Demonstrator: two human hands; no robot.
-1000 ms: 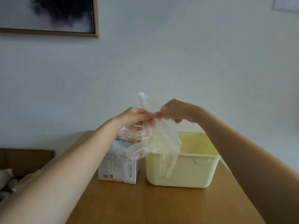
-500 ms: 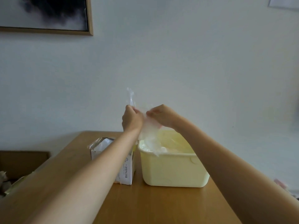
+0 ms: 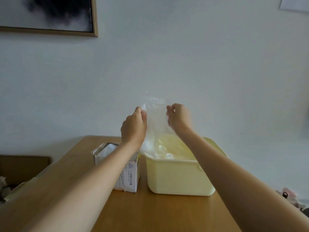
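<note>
- Left hand (image 3: pixel 133 126): raised above the far part of the light brown wooden desk (image 3: pixel 158 213), back of the hand toward the camera; its fingers (image 3: pixel 138 111) are curled and pinch the upper left edge of the thin, transparent, crumpled plastic film (image 3: pixel 156 119)
- Right hand (image 3: pixel 178 118): raised at the same height, a short gap to the right of the left hand; its fingers (image 3: pixel 169 108) are curled and pinch the upper right edge of the film
- Plastic film: stretched between the two hands, hanging roughly upright in front of the pale wall; a loose tip stands up above the fingers; the lower part reaches down into the open top of the pale yellow rectangular plastic tub (image 3: pixel 177 180), at the tub's left side; its exact outline cannot be told
- Plastic tub: stands on the desk toward the far right corner, open side up, with clear plastic visible inside
- White cardboard box with printed text (image 3: pixel 131 178): stands just beside the tub's left wall, near the far edge of the desk; its top is torn open and pale contents show; the left forearm crosses in front of it
- Wood-framed dark picture (image 3: pixel 50 14): hangs on the wall, above the far left corner of the desk
</note>
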